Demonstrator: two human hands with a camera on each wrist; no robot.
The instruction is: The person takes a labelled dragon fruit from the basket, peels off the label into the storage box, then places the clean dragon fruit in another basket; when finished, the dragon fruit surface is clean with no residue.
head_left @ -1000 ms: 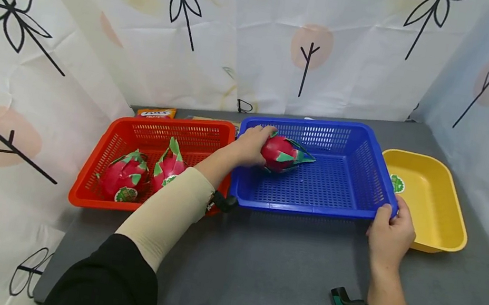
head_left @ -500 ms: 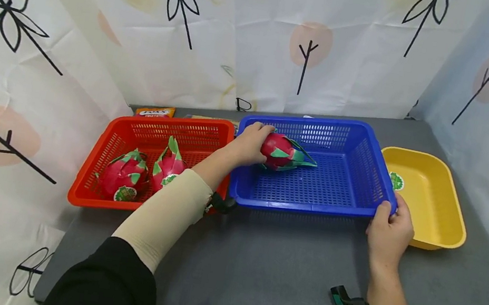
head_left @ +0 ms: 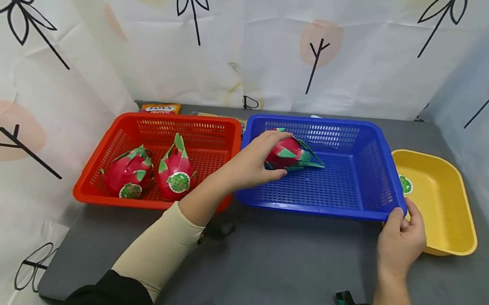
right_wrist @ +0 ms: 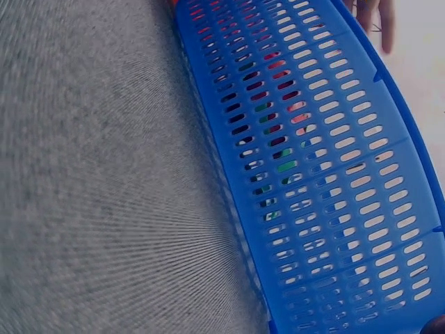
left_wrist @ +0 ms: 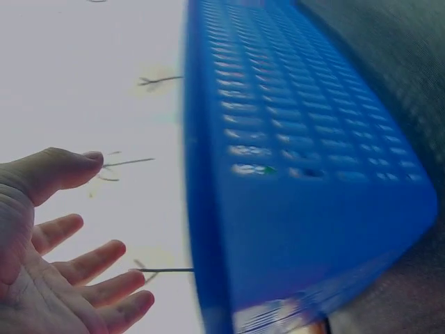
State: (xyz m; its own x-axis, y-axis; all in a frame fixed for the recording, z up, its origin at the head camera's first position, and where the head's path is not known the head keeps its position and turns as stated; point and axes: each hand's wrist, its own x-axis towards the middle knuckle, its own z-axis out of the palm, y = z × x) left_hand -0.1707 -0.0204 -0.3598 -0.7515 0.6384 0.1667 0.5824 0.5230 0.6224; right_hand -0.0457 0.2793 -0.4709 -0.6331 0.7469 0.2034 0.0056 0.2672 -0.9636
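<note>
A red dragon fruit [head_left: 289, 152] with green-tipped scales lies on its side in the left part of the blue basket [head_left: 319, 209]. Over that basket's left rim, my left hand [head_left: 257, 162] has its fingers loosely spread, overlapping the fruit in the head view. The left wrist view shows the same hand [left_wrist: 52, 271] with nothing in its palm, beside the basket's outer wall [left_wrist: 320, 229]. My right hand [head_left: 400, 246] pinches the blue basket's front right corner. Through the slots in the right wrist view, bits of the dragon fruit [right_wrist: 286, 165] show.
Left of the blue basket stands a red basket [head_left: 88, 196] holding two dragon fruits [head_left: 128, 174], each with a green sticker. A yellow bin [head_left: 449, 206] sits at the right, with a round green sticker [head_left: 405, 185] inside. An orange snack packet [head_left: 162, 108] lies behind the red basket.
My left hand has let go of the dragon fruit, its fingers opening and drawing back toward me. The fruit stays in the blue basket; my right hand keeps its grip on the corner.
</note>
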